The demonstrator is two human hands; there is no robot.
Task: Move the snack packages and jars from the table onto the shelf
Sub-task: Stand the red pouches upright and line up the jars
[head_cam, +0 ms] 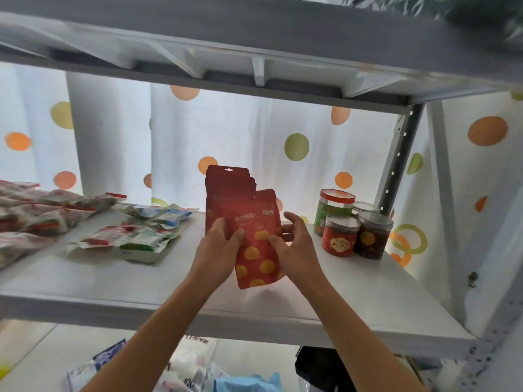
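A white shelf spans the view, with a second board close above it and a white curtain dotted with orange and green circles behind. At nine o'clock on the shelf lies a heap of red-and-white snack bags, and nearer the middle, at about ten o'clock from the hands, a smaller spread of flat packets in red, green and blue. At three o'clock stand the jars: a tall green one with a red lid at the back, a red one and a dark one in front, touching each other. In the centre both hands hold a fanned stack of red pouches with yellow spots, upright above the shelf board. The left hand clamps the stack's left edge, thumb across the front and fingers curled behind. The right hand grips the front pouch at its right edge, thumb pressed on the face, its other fingers loosely spread and reaching behind the stack.
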